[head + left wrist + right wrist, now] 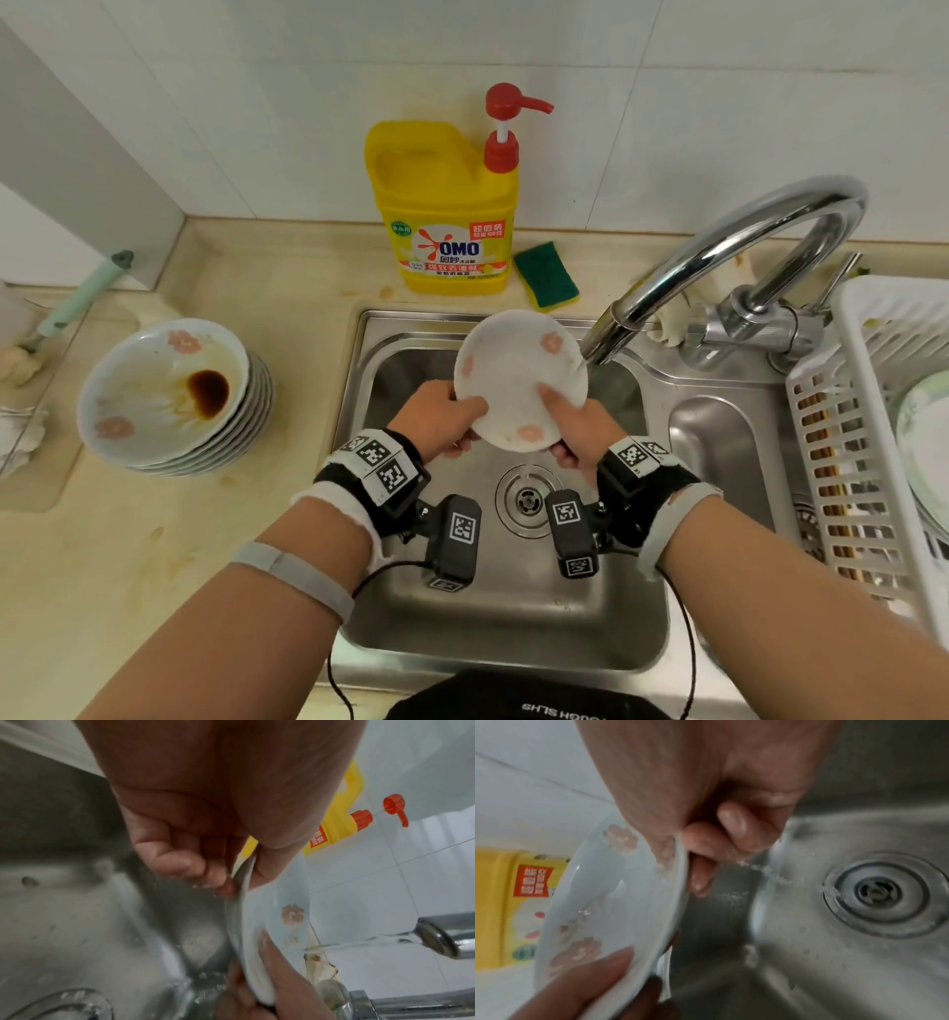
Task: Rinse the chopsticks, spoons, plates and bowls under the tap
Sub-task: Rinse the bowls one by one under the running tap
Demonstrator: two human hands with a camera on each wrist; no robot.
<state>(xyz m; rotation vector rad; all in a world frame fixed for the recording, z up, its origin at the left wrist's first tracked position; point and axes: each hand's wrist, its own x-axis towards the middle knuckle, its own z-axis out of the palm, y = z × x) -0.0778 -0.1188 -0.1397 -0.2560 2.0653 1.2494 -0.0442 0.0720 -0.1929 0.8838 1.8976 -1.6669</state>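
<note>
Reaching up from the bottom of the head view, both forearms converge over the stainless steel sink (390, 606) at the centre of the frame. The left hand (440, 419) grips the lower left rim of a small white round plate with pink flower prints (518, 377), thumb lying on the inner face and fingers curled behind it. The right hand (575, 429) grips the lower right rim the same way; in the right wrist view its fingers (700, 843) curl behind the plate's edge. The plate is tilted, its inner face turned toward the camera, just left of the curved chrome tap (719, 267), whose water strikes the plate's right edge and runs off its lower edge toward the round drain (528, 501). At the left of the frame a stack of soiled flower-print plates (169, 395) sits on the beige counter (128, 555). A yellow detergent bottle with a red pump (444, 205) and a green and yellow sponge (547, 277) stand behind the sink, and a white plastic drying rack (868, 421) sits at the right edge.
</note>
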